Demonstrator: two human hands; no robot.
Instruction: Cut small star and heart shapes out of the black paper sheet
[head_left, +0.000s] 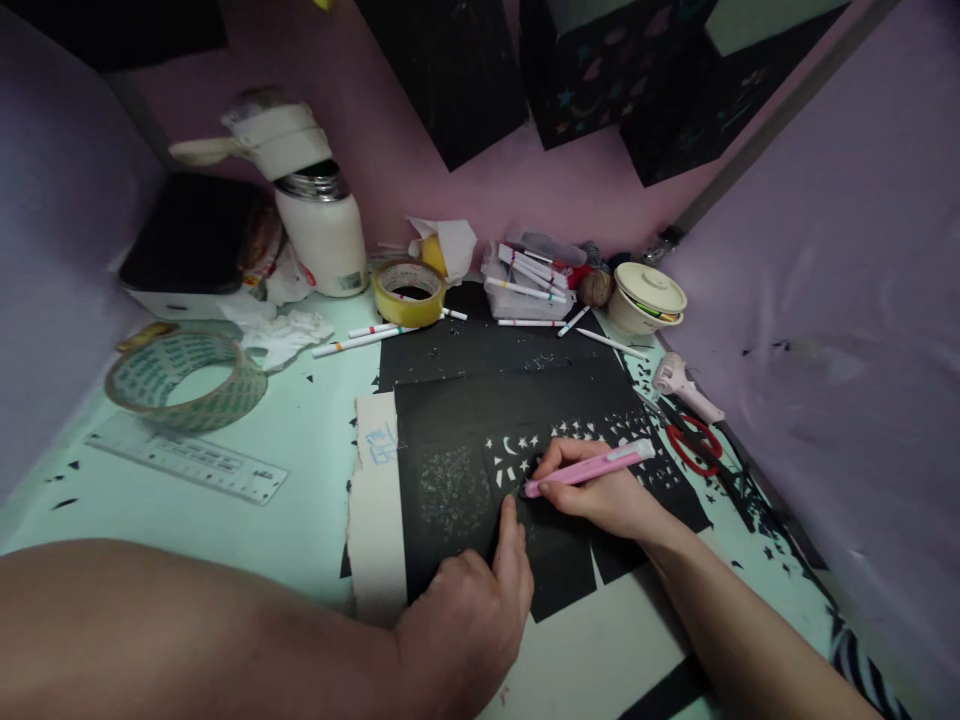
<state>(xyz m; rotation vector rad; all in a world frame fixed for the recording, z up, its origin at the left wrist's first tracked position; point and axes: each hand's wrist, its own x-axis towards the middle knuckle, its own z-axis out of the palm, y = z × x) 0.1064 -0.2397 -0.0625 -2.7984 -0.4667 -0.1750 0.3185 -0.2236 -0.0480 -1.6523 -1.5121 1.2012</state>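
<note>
Black paper (450,420) lies in front of me, with rows of small star, moon and angular cut-outs showing pale through it. My right hand (600,490) grips a pink craft knife (585,468), its tip down on the paper beside the cut-outs. Just below that tip, my left hand (480,610) presses the paper with an outstretched index finger; its other fingers curl under and are partly hidden. A patch of fine pale drawn marks (454,490) covers the paper to the left. Beneath the paper, a pale board (379,560) sticks out at its left edge.
Left are a clear ruler (187,462), wide tape roll (124,385) and white flask (326,240). Behind stand a yellow tape roll (386,308), several markers (364,342) and a lidded bowl (634,310). Red-handled scissors (705,468), a glue gun (686,388) and black scraps lie right.
</note>
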